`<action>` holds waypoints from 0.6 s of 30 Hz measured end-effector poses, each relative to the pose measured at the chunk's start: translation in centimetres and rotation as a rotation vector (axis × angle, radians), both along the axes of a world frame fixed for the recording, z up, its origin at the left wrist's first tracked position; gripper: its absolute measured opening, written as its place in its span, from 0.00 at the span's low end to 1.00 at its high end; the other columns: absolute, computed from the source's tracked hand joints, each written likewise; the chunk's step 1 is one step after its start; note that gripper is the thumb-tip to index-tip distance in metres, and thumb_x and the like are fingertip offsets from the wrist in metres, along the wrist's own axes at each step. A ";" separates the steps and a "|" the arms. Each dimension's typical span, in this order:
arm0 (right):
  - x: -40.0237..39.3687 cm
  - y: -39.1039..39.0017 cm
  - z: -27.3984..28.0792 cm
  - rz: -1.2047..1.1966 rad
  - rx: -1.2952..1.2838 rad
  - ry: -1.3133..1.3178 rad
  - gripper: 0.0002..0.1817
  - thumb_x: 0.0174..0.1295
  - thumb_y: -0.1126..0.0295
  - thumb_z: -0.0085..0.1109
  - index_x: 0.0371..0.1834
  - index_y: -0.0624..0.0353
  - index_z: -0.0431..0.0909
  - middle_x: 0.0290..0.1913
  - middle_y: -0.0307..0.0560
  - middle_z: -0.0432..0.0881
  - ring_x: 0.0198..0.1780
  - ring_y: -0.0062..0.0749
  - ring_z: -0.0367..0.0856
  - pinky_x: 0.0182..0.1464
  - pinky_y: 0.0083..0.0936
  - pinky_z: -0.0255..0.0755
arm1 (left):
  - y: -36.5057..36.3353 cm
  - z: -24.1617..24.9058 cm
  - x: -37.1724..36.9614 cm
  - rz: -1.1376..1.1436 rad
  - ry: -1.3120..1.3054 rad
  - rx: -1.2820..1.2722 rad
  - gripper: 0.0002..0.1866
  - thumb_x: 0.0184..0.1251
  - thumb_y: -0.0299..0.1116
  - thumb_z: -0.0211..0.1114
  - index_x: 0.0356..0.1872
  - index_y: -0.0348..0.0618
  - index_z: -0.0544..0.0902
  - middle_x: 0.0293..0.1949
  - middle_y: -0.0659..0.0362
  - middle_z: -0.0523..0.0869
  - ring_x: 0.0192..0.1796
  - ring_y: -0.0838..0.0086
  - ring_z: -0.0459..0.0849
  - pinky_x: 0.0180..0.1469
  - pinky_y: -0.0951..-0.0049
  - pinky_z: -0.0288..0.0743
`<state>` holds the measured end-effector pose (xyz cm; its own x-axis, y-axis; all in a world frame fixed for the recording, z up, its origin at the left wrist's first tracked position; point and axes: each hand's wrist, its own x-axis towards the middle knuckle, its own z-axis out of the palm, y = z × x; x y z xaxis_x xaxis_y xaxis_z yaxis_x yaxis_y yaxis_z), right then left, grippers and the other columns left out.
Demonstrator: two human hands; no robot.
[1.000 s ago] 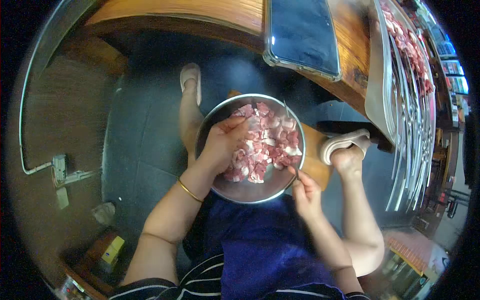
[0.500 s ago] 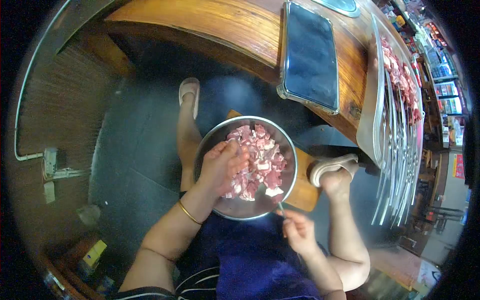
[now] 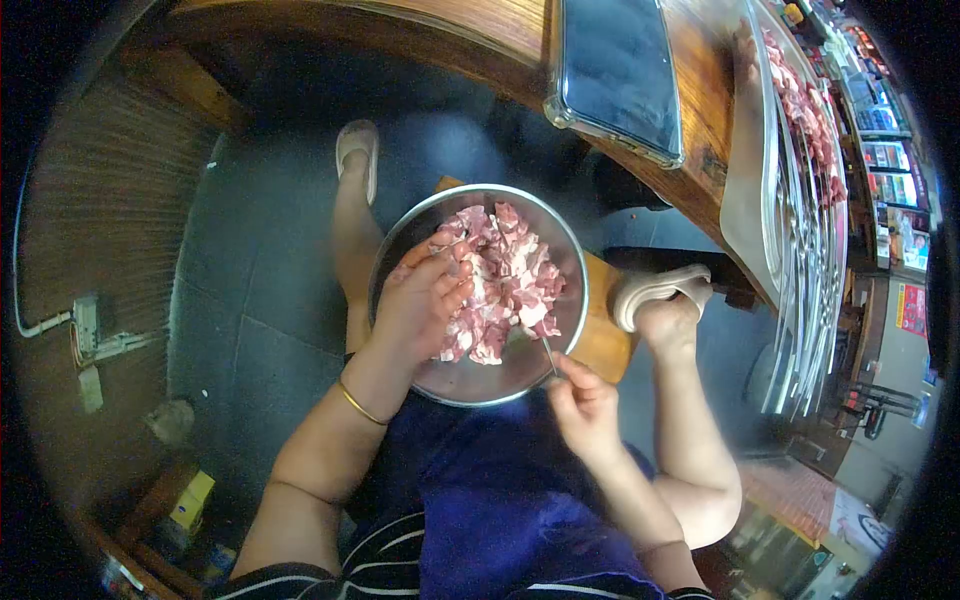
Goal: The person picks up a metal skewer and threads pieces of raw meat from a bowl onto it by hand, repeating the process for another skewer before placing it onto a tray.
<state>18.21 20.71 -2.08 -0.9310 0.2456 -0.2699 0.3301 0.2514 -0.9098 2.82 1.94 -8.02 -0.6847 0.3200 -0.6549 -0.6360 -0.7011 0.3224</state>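
Observation:
A round metal bowl (image 3: 403, 232) between my legs holds pieces of raw meat (image 3: 515, 270). My left hand (image 3: 425, 300), with a gold bangle at its wrist, reaches over the bowl's left part, its fingers bent at the meat; what they hold, if anything, is hidden. My right hand (image 3: 585, 405) is closed on a thin metal skewer (image 3: 549, 356) at the bowl's lower right rim. The skewer's far end points up into the bowl, at the nearest meat pieces.
A wooden table (image 3: 470, 30) at the top bears a tablet-like dark device (image 3: 620, 80). At the right, a metal tray (image 3: 745, 200) holds meat on several long skewers (image 3: 800, 270). A wooden stool (image 3: 605, 320) is under the bowl. A white wall pipe (image 3: 50, 326) is at the left.
The view has shifted, so the bowl and table sit higher in it. The skewer in my right hand now reaches into the bowl among the meat, and the piece by its tip is against the pile.

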 end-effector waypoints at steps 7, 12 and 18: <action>-1.2 0.3 1.0 0.160 0.494 0.097 0.14 0.63 0.75 0.57 0.52 0.64 0.78 0.24 0.36 0.78 0.23 0.15 0.72 0.27 0.15 0.69 | -1.2 -1.6 0.3 -0.032 0.188 -0.131 0.14 0.62 0.21 0.55 0.48 0.41 0.78 0.48 0.56 0.83 0.51 0.70 0.80 0.57 0.68 0.73; -1.4 0.2 2.2 0.030 -0.404 -0.159 0.15 0.67 0.78 0.48 0.54 0.64 0.77 0.20 0.30 0.69 0.20 0.13 0.64 0.24 0.13 0.60 | 0.3 0.1 0.9 -0.039 0.532 -0.429 0.15 0.63 0.23 0.58 0.52 0.40 0.77 0.51 0.56 0.80 0.53 0.69 0.79 0.60 0.71 0.70; -1.6 -1.0 2.8 0.106 -0.492 -0.196 0.15 0.70 0.77 0.44 0.56 0.62 0.77 0.20 0.25 0.65 0.20 0.08 0.58 0.23 0.10 0.53 | 2.0 5.7 1.5 -0.109 0.142 0.295 0.18 0.71 0.38 0.56 0.58 0.43 0.72 0.55 0.52 0.80 0.56 0.65 0.79 0.57 0.57 0.76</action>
<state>16.63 19.70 0.70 -0.8646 -0.0457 -0.5003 0.5012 -0.1479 -0.8526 4.29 3.92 -2.33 -0.7139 0.5577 -0.4236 -0.6755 -0.7079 0.2064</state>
